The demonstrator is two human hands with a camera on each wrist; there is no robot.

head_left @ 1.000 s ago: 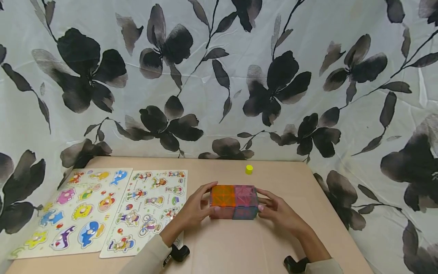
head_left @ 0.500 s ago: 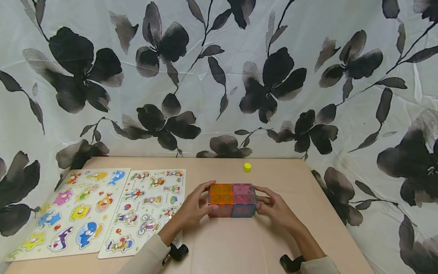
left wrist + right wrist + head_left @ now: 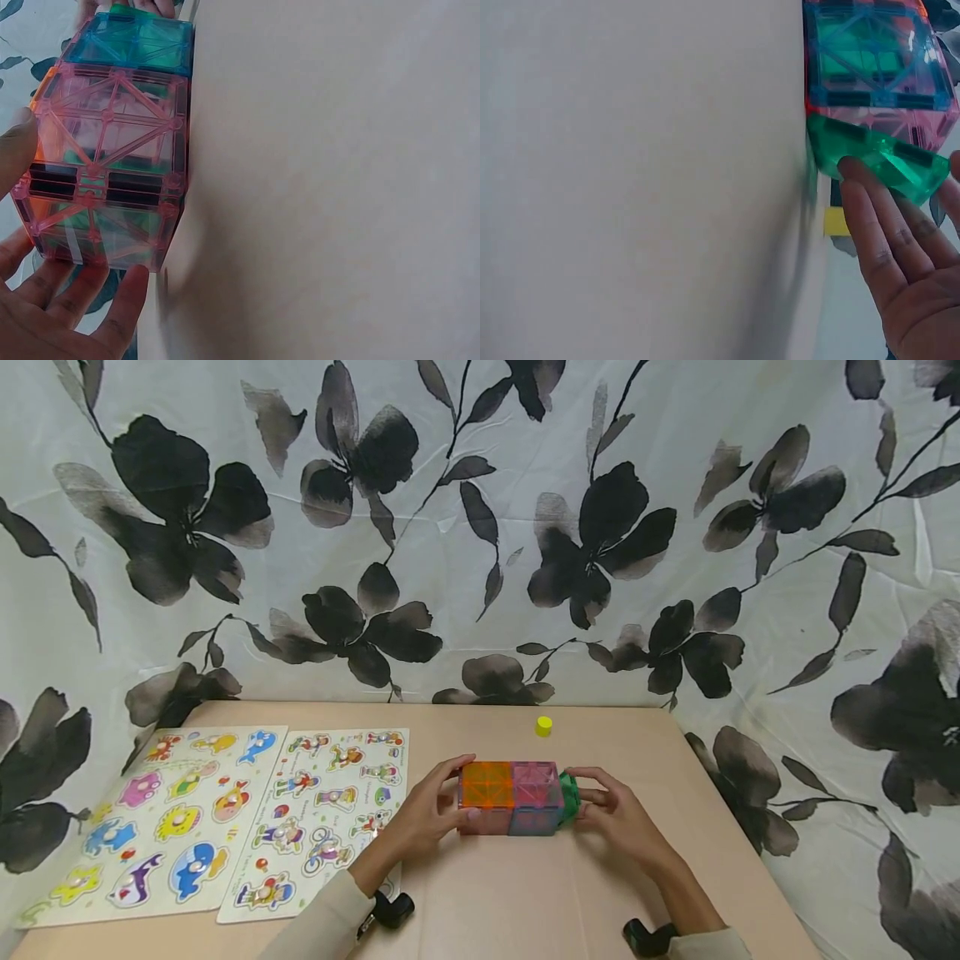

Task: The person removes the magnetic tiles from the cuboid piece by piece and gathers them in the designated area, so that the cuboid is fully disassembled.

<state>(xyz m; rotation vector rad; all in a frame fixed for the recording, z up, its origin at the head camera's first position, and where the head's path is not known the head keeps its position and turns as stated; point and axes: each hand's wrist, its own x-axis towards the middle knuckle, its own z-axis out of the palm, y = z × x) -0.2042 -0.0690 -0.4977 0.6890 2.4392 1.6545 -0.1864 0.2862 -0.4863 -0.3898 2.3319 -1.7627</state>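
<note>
A box-like block of translucent magnetic tiles (image 3: 512, 798) lies on the table, orange and pink on top, red and blue on its near side. My left hand (image 3: 426, 814) grips its left end, thumb on the near face and fingers round the end. At the right end a green magnetic tile (image 3: 881, 157) stands tilted out, a wedge of gap between it and the block. My right hand (image 3: 613, 818) holds this tile by its edges, and several fingertips lie against its outer side in the right wrist view. Part of the green tile is hidden behind those fingers.
Two picture boards (image 3: 311, 852) with colourful figures lie on the left of the table (image 3: 510, 902). A small yellow cylinder (image 3: 543, 727) stands behind the block. A white cloth (image 3: 480, 677) with dark flowers hangs beyond the table's back edge.
The green tile now shows at the block's right end, swung outward, and my right hand has shifted slightly right with it. My left hand and the block stay about where they were.
</note>
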